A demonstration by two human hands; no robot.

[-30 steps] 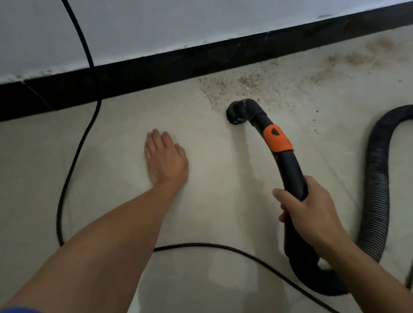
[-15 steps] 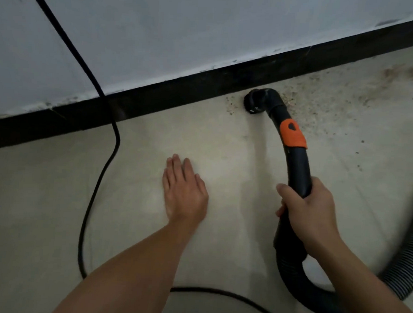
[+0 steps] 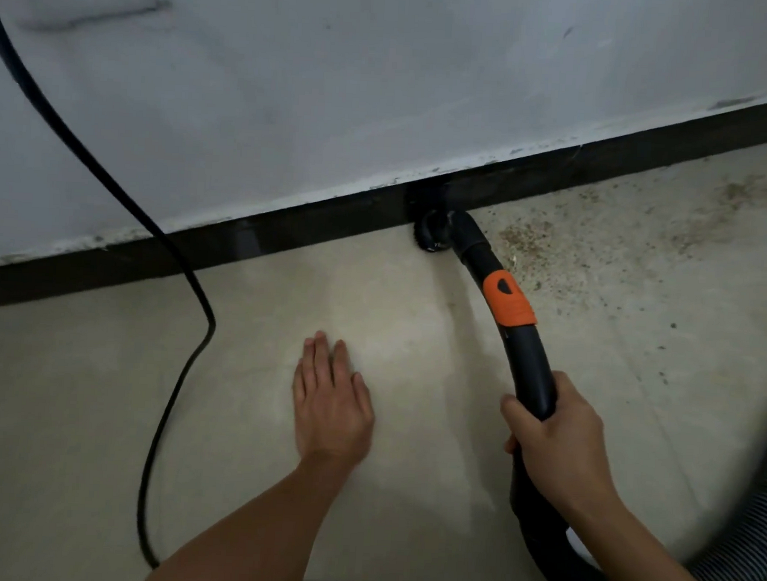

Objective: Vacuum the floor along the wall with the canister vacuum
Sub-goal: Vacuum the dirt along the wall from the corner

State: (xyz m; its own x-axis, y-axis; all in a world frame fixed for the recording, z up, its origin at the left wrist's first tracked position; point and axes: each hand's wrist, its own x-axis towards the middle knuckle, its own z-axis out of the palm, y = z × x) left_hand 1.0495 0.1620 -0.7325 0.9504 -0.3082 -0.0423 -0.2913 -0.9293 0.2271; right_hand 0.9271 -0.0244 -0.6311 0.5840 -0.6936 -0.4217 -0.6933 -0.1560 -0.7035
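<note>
Fingers [image 3: 515, 415] of the right hand [image 3: 556, 437] were curled round the black wand [image 3: 531, 369], holding it low, I judge, to steer its tip. Beside it the left hand [image 3: 331, 403] lay on the floor [image 3: 100, 408], its fingers [image 3: 320, 353] straight, probably propping a lean forward. A ribbed hose [image 3: 750, 554] trailed off right and a cord [image 3: 177, 368] looped left. Farther off, the nozzle [image 3: 433, 235] sat against the dark skirting [image 3: 286, 241] under the wall [image 3: 383, 90], with gritty debris [image 3: 526, 242] just to its right, not yet taken up
</note>
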